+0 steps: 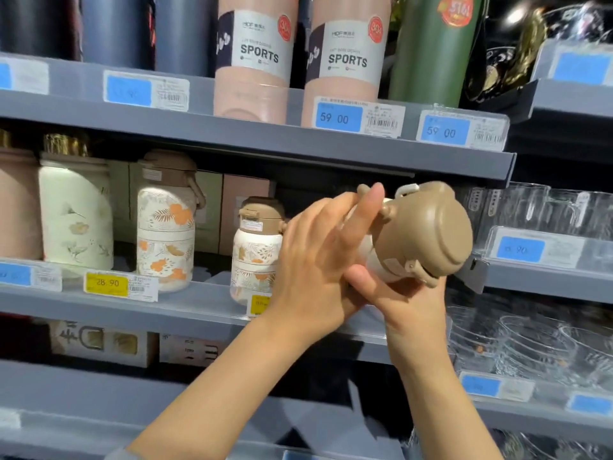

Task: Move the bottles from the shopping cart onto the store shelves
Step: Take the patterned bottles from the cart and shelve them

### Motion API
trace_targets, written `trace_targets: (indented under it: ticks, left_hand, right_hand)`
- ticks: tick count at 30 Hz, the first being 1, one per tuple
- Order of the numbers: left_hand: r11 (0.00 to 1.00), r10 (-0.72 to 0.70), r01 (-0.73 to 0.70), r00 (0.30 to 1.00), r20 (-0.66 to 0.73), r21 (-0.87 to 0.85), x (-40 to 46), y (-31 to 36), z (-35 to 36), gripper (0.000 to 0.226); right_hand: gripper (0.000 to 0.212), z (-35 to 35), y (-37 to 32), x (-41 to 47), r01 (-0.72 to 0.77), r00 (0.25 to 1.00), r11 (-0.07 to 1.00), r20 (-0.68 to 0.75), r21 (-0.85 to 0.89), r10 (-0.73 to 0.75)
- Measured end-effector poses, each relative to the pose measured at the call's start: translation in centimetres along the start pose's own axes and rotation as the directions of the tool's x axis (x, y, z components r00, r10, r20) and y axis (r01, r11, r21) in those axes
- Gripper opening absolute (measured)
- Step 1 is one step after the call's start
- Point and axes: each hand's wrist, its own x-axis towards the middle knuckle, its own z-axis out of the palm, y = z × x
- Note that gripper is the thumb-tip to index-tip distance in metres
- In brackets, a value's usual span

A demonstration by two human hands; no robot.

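Both hands hold a brown-lidded bottle [421,234] tilted in front of the middle shelf [199,310]: the left hand [318,257] lies against its side with fingers straight, the right hand [404,297] grips it from below. A matching floral bottle [255,250] stands on the shelf just beside it.

A shop: grey shelves [232,141] above the grip carry price tags [338,117] reading 59.00 under labelled sports bottles [255,58].

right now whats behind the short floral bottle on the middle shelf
Behind the short floral bottle stand plain boxes, a pinkish one directly behind it. The left hand covers the bottle's right edge and the shelf space beyond, so anything there cannot be seen.
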Motion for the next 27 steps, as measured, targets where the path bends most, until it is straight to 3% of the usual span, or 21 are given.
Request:
trace_targets:
  ticks: [4, 8, 11, 14, 18, 22, 27]
  left_hand:
    - [0.989, -0.057, 0.063, 0.997, 0.042, -0.134, -2.0, -2.0, -0.8, 0.093]
    - [0.950, -0.293, 0.291, 0.956, 0.003, 0.112, -8.0, -5.2, -3.1, 0.070]
    - [0.868, -0.410, 0.382, 0.912, 0.023, 0.317, -11.8, -7.3, -4.4, 0.062]
    - [0.814, -0.409, 0.308, 0.906, 0.109, 0.493, -13.8, -8.6, -4.6, 0.058]
    - [0.790, -0.365, 0.249, 0.925, 0.103, 0.560, -14.3, -9.1, -4.0, 0.053]
    - [0.783, -0.342, 0.234, 0.936, 0.085, 0.577, -14.4, -9.3, -3.9, 0.051]
    - [0.773, -0.326, 0.223, 0.943, 0.070, 0.594, -14.4, -9.3, -3.8, 0.050]
  right_hand:
    - [0.095, -0.1, 1.5, 1.3, 0.083, 0.991, 0.972, -0.083, -0.218, -0.103]
    - [0.091, 0.3, 2.7, 2.0, 0.103, 0.993, 0.922, -0.020, -0.373, -0.119]
    - [0.093, 0.5, 3.6, 3.0, -0.048, 0.997, 0.903, 0.032, -0.426, 0.068]
    - [0.100, 0.9, 4.7, 3.9, -0.205, 0.970, 0.828, 0.007, -0.523, 0.244]
    - [0.087, 1.6, 5.7, 4.1, -0.294, 0.929, 0.705, -0.017, -0.646, 0.371]
    - [0.075, 2.1, 5.9, 4.3, -0.341, 0.904, 0.611, -0.070, -0.715, 0.423]
    - [0.089, 2.5, 5.8, 4.0, -0.295, 0.904, 0.517, -0.061, -0.803, 0.422]
